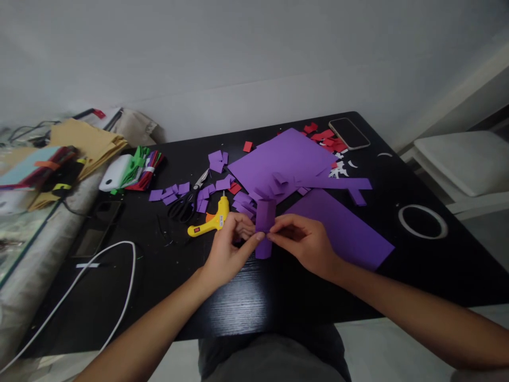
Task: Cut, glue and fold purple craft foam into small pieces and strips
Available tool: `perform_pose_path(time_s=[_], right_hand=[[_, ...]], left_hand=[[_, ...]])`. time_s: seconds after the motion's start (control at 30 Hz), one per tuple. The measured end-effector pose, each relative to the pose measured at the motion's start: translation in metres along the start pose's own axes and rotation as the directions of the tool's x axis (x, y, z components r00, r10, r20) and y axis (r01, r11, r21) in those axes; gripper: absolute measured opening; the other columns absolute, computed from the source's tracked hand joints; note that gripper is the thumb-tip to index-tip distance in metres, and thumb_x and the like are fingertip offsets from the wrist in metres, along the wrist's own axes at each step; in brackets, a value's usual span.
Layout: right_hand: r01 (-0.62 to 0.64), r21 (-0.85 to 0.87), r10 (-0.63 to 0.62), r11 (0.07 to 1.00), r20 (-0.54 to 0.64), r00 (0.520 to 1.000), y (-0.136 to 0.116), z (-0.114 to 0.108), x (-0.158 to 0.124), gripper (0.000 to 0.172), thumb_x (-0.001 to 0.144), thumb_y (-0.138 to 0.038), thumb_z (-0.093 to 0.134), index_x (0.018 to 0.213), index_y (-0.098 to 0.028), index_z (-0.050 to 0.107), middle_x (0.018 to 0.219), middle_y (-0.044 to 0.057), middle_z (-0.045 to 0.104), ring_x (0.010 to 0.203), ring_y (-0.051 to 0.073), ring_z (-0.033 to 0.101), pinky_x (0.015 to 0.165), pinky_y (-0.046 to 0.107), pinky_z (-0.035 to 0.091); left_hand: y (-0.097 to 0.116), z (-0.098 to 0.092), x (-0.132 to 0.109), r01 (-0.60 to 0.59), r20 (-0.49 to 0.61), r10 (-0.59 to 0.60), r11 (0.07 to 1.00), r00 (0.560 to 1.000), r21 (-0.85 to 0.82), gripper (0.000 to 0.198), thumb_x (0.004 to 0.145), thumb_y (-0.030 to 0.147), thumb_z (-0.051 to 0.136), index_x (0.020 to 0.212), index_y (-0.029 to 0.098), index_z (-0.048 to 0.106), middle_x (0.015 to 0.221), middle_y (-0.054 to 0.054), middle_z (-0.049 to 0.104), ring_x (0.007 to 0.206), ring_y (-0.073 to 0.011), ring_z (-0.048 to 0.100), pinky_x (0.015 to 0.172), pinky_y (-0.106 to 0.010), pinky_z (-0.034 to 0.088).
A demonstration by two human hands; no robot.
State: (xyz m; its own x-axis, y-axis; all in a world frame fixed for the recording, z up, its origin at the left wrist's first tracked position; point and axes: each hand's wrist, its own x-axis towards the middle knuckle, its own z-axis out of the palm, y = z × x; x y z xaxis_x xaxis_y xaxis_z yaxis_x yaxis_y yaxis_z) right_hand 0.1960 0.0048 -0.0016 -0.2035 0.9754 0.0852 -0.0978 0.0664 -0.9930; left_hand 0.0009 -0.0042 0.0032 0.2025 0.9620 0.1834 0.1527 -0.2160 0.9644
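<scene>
A folded strip of purple paper (265, 215) stands roughly upright between my hands, over the near part of the black table. My left hand (233, 241) is closed on it, thumb pressed on its front face. From the other side, my right hand (304, 239) pinches the strip's right edge with thumb and forefinger. Behind it lie a large purple sheet (274, 154) and several curled purple pieces. A second purple sheet (345, 231) lies under and beyond my right hand. The yellow glue gun (214, 218) rests just left of my left hand.
Black-handled scissors (189, 201) lie among small purple paper squares (170, 193). A phone (349, 132) and red scraps (328, 139) are at the back right, a tape ring (422, 222) further right. A white cable (133, 265) loops at left, near bundled coloured strips (145, 170).
</scene>
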Motion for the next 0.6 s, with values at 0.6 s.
perform_pose_path(time_s=[0.6], right_hand=[[-0.158, -0.05, 0.16, 0.986, 0.036, 0.987, -0.0021, -0.0009, 0.0033, 0.023, 0.077, -0.04, 0.082, 0.09, -0.021, 0.076, 0.087, 0.003, 0.076, 0.084, 0.021, 0.072, 0.081, 0.034, 0.058]], left_hand=[[-0.0014, -0.0013, 0.0011, -0.009, -0.006, 0.01, 0.99, 1.0, 0.139, 0.016, 0.087, 0.03, 0.074, 0.092, 0.017, 0.068, 0.078, -0.001, 0.069, 0.067, -0.0109, 0.062, 0.065, -0.021, 0.051]])
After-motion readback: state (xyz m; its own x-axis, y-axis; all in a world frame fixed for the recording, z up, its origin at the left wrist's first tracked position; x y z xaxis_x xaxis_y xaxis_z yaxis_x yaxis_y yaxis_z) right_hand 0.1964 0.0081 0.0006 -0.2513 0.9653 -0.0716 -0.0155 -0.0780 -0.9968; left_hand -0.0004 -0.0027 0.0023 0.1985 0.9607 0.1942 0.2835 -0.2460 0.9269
